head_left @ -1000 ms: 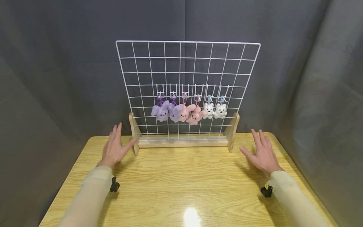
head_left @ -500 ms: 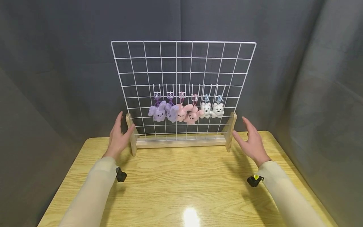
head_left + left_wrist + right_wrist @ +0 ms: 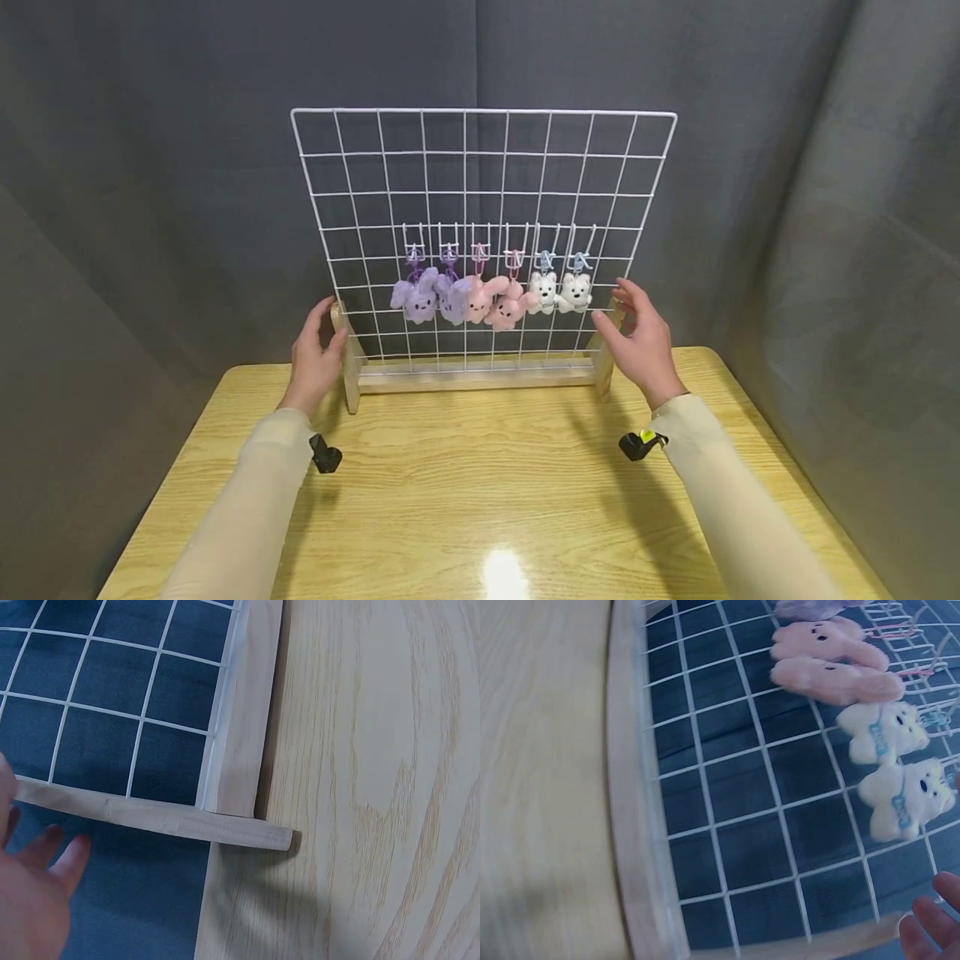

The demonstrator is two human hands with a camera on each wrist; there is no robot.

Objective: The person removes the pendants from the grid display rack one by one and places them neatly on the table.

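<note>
My left hand (image 3: 313, 367) and right hand (image 3: 641, 342) sit loosely curved, thumbs apart from fingers, at the rack's wooden legs (image 3: 350, 379); no firm hold visible, right contact unclear. White wire grid rack (image 3: 480, 109) stands on the worktop (image 3: 480, 467): probably light, stiff; grab both legs. Plush keychains (image 3: 506, 310) look soft, may swing. Left wrist shows a finger-to-leg gap unclear from head; right wrist, blue bear markings (image 3: 903, 811).
</note>
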